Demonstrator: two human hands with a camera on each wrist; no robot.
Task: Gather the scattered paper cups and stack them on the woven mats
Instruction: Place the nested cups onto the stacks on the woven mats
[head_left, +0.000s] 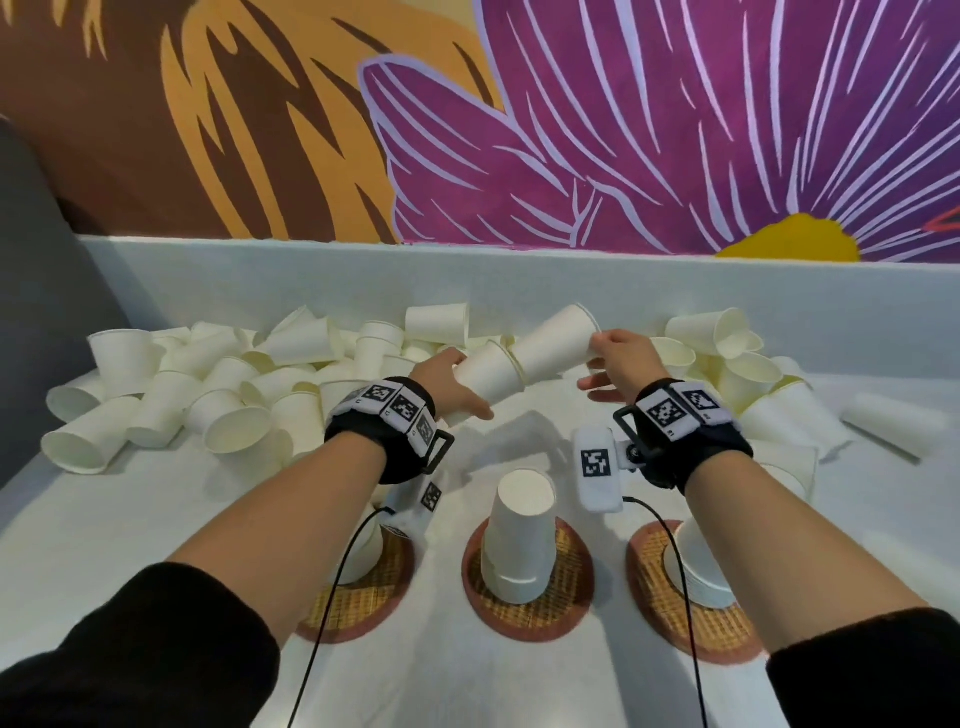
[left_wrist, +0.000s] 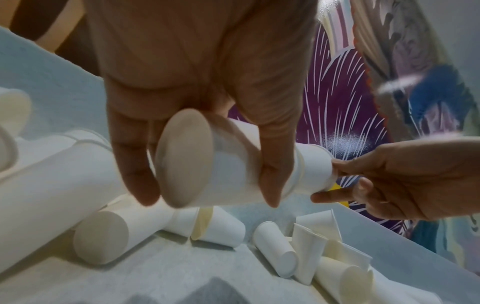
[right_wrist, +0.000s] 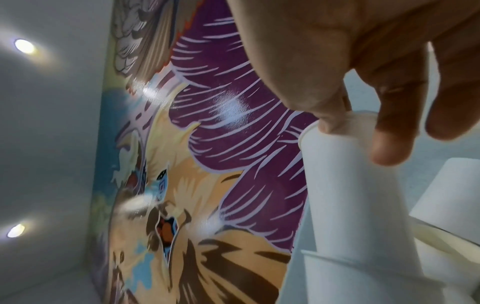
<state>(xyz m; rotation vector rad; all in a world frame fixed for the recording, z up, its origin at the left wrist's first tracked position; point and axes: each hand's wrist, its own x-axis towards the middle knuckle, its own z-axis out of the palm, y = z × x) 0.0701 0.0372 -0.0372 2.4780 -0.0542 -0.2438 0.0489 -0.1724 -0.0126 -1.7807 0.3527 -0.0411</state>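
My left hand (head_left: 451, 382) is raised over the bench (head_left: 156, 514), fingers wrapped round a paper cup (head_left: 485, 375) lying on its side. Its mouth takes the base of a second cup (head_left: 556, 340), whose rim my right hand (head_left: 621, 364) pinches between thumb and fingers. Loose cups (head_left: 228, 384) are heaped behind; three woven mats (head_left: 566, 582) near me each carry an upturned stack (head_left: 519, 535). My wristbands (head_left: 397, 410) bear black-and-white square codes, no readable words.

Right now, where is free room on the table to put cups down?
Bare cloth lies between the cup pile and the three mats, and in front of the mats. Crowded: the back strip, and each mat already carries a stack.
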